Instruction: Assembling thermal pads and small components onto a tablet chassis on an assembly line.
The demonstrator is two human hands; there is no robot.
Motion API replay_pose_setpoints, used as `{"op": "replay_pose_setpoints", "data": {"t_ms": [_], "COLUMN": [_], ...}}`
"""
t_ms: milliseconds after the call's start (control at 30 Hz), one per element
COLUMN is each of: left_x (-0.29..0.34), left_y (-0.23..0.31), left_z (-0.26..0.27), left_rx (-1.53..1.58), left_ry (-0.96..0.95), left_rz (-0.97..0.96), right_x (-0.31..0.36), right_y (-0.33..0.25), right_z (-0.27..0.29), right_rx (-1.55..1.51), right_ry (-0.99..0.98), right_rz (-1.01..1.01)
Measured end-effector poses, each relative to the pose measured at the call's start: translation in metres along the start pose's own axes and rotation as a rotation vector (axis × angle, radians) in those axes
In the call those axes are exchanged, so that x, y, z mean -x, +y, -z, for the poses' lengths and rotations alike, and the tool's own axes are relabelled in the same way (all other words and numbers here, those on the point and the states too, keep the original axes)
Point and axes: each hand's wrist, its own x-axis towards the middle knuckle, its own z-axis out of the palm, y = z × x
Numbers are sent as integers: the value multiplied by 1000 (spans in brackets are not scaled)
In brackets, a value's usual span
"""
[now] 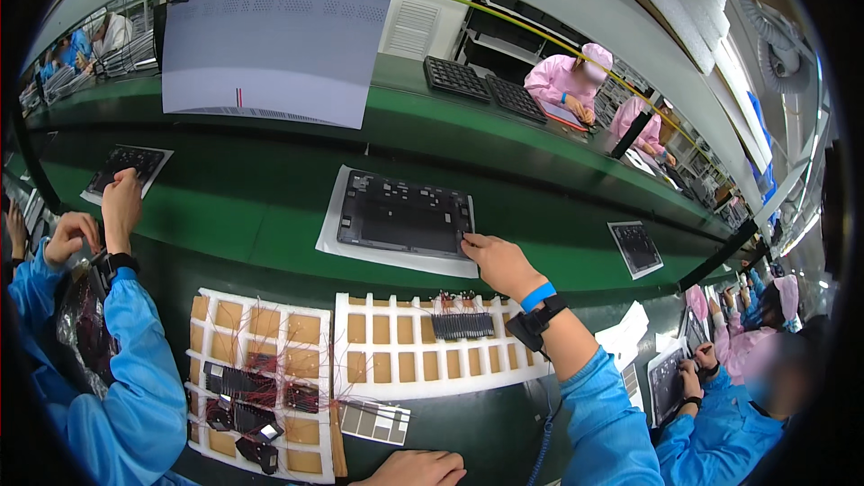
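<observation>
A black rectangular device housing (405, 216) with small pale patches lies on a white sheet (331, 216) on the green bench. At its lower right corner, my right hand (504, 265) has its fingertips bunched against the housing. Whatever they may pinch is too small to make out. Low in the picture, my left hand (418, 468) rests over the dark table near a sheet of grey pads (376, 421), with its fingers bent and partly cut off. In front of the housing, a white divided tray (382, 387) holds a row of black parts (463, 325).
Another divided tray (306, 463) at left holds black parts with tangled red wires. Further housings lie at far left (126, 162) and right (637, 247). Co-workers' hands (121, 202) work at left and right. A blue coiled cord (545, 441) runs beside my right forearm.
</observation>
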Motion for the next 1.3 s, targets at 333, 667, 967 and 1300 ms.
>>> {"op": "replay_pose_setpoints", "data": {"t_ms": [333,667,967,1300], "left_x": [-4,-2,-16,6], "left_y": [-1,10,5,-21], "left_z": [4,-6,-42,-19], "left_rx": [-9,-98,-68,-147], "left_ry": [-24,-64,38,-22], "left_rz": [-8,95,-116,-20], "right_x": [-3,75,192,131], "right_y": [8,-64,-43,-99], "right_z": [-19,68,-37,-5], "right_rx": [-254,-792,-749,-779], "right_ry": [5,485,716,494], "right_rz": [-114,-170,-476,-498]}}
